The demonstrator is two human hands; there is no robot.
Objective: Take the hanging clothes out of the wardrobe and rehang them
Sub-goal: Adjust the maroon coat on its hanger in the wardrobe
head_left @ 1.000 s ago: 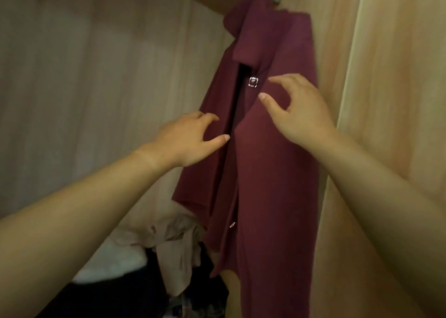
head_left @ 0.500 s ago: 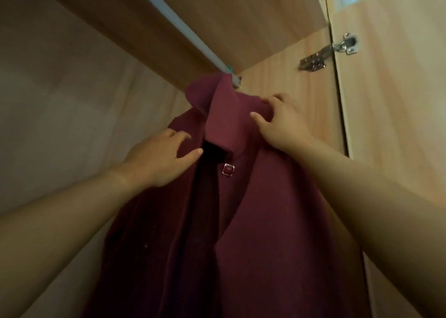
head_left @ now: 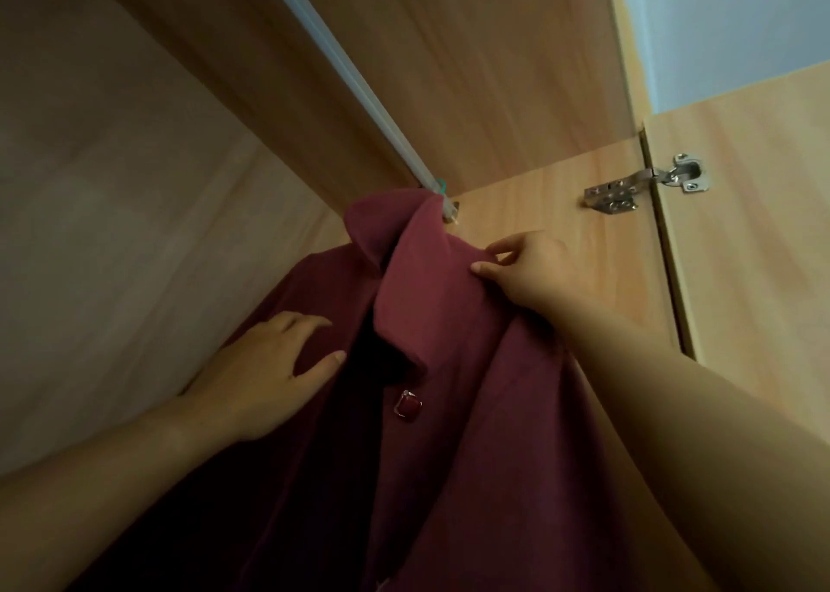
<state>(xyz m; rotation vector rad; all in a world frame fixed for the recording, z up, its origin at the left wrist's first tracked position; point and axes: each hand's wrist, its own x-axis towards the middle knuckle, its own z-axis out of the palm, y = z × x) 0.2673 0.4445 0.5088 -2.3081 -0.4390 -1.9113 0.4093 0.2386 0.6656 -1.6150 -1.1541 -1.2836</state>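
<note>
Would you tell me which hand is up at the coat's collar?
The right hand, pinching the collar near the rail; the left hand rests lower, on the front of the coat.

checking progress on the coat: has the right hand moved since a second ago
Yes, upward. The right hand was beside the square button of the coat a second ago; now it grips the collar well above it, near the rail end.

Reference: metal hinge [head_left: 646, 185]. Left of it, the light wood-grain side panel [head_left: 539, 214] of the wardrobe [head_left: 516, 16]. Right of it, the door [head_left: 741, 241], same wood. Above-left, the top panel [head_left: 449, 88], shaded, with a pale rail [head_left: 341, 65] beneath. Far left, the back panel [head_left: 112, 187], dim. Above-right, a pale blue wall [head_left: 727, 21], the brightest area.
</note>
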